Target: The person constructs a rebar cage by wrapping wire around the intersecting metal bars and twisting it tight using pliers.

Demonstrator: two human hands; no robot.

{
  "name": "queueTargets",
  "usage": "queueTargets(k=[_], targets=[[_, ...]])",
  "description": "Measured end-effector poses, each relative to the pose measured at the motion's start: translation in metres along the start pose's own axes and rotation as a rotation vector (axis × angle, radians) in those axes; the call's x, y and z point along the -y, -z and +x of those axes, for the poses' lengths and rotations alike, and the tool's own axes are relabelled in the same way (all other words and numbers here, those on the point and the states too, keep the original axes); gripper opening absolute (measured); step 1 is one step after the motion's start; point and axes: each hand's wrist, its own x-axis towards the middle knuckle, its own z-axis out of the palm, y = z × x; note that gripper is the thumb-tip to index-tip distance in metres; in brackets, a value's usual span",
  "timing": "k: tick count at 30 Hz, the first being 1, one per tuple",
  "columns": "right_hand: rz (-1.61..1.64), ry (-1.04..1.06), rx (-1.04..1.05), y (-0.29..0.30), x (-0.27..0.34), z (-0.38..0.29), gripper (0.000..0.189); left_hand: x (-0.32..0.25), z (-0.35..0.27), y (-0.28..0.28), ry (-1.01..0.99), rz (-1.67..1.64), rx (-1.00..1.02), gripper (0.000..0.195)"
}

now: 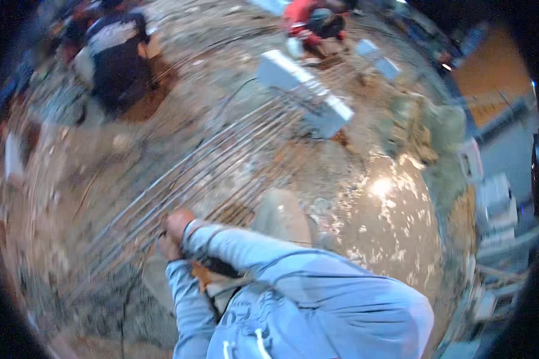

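My right hand (179,222) and my left hand (169,247) are close together, left of the picture's middle, at the ends of my pale blue sleeves. Both hands look curled, but blur hides the fingers and whatever may be between them. They are at the near side of several long thin metal rods (184,172), which look like reinforcing bars. The rods run side by side up to the right, towards a pale block-like support (305,85). My right hand appears to overlap the lowest rods; contact cannot be told.
Muddy, wet ground (90,179) surrounds me, with a glinting brown puddle (390,220) at the right. A person in dark clothes (119,63) is at upper left; another in red (303,22) crouches at the top. Smaller pale blocks (386,67) lie beyond the support.
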Motion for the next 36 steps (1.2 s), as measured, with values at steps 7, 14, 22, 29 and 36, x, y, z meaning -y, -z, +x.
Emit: queueTargets(k=[7, 14, 22, 29, 36], targets=[[0.284, 0.079, -0.12, 0.042, 0.002, -0.084, 0.046, -0.024, -0.014, 0.011, -0.07, -0.356, -0.019, 0.036], [0.191, -0.026, -0.032, 0.014, -0.036, -0.082, 0.042, -0.064, -0.028, 0.008, 0.248, -0.761, 0.059, 0.018], [0.325, -0.109, 0.194, 0.003, 0.002, -0.07, 0.029, -0.077, -0.018, 0.027, 0.278, -0.549, 0.243, 0.02], [0.373, -0.137, 0.224, 0.011, 0.015, -0.069, 0.022, -0.097, -0.026, 0.021, -0.138, 0.282, -0.005, 0.041], [0.442, -0.066, 0.312, 0.056, 0.013, -0.088, 0.028, -0.09, -0.022, 0.005, -0.078, 0.039, -0.094, 0.039]])
